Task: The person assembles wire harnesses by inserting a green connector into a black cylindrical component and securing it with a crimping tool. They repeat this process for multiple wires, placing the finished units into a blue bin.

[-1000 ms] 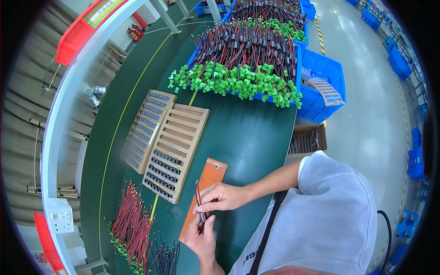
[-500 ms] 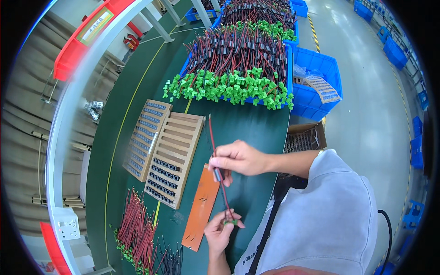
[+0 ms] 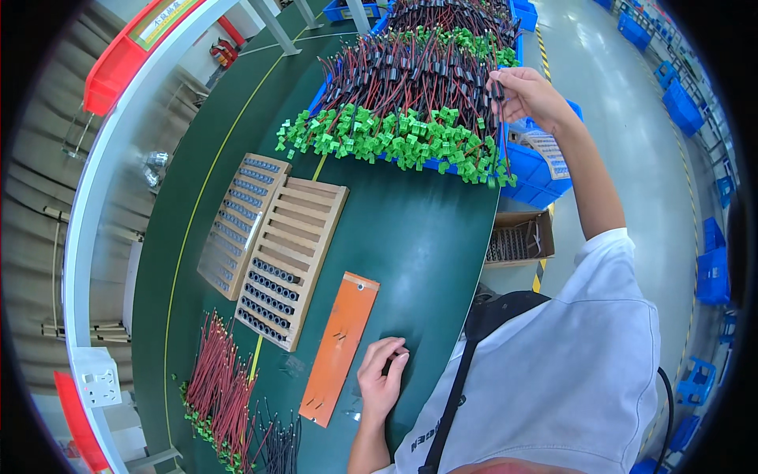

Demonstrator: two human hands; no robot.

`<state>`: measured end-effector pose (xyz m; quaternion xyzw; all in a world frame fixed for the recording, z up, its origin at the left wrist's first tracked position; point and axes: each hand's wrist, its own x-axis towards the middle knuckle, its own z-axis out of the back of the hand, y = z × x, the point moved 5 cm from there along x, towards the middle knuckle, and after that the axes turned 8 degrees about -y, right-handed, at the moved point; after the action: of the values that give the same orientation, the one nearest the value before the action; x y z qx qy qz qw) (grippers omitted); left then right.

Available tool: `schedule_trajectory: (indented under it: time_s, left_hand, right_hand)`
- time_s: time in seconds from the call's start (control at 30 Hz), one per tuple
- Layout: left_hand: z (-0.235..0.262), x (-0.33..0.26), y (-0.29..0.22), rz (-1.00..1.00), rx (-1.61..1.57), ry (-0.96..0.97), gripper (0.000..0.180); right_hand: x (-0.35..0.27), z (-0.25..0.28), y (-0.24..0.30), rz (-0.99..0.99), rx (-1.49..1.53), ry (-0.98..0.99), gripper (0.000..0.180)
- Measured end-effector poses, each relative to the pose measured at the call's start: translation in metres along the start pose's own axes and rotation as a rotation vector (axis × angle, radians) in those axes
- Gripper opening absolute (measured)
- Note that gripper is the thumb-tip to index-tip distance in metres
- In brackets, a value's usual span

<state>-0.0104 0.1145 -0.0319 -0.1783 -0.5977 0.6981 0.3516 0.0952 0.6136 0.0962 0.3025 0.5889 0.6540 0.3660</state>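
My right hand (image 3: 530, 99) is raised at the right edge of a blue bin (image 3: 500, 130) heaped with finished-looking wire harnesses. Pinched in its fingers is a red-and-black wire harness (image 3: 497, 92) with a black cylindrical sleeve; its lower end hangs among the others. Green connectors (image 3: 410, 134) line the near side of the heap. My left hand (image 3: 382, 378) rests low over the green table, fingers loosely curled, thumb apart, holding nothing. Beside it lies an orange board (image 3: 338, 351) with small pins standing on it.
Two wooden slotted trays stand to the left, one with black sleeves (image 3: 268, 294), the other with grey pieces (image 3: 241, 221). Red wires (image 3: 217, 375) and black wires (image 3: 280, 446) lie at the lower left. A cardboard box (image 3: 521, 237) and another blue bin (image 3: 537, 178) stand beyond the table's right edge.
My right hand has carried the wire harness from above the orange board up and right to the bin. My left hand has let go of the green connector end.
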Motion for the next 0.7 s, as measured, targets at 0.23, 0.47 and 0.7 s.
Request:
schedule_trajectory:
  time_s: [0.23, 0.47, 0.7]
  left_hand:
    - [-0.001, 0.001, -0.003, -0.019, 0.158, 0.015, 0.011]
    - [0.000, 0.001, -0.004, -0.027, 0.198, 0.028, 0.010]
    - [-0.001, 0.003, -0.007, -0.030, 0.198, 0.034, 0.010]
  right_hand:
    - [0.065, 0.017, -0.029, -0.082, 0.039, 0.070, 0.031]
    - [0.079, -0.013, -0.033, 0.051, -0.550, -0.056, 0.050]
    - [0.077, -0.006, -0.022, 0.128, -0.556, -0.005, 0.040]
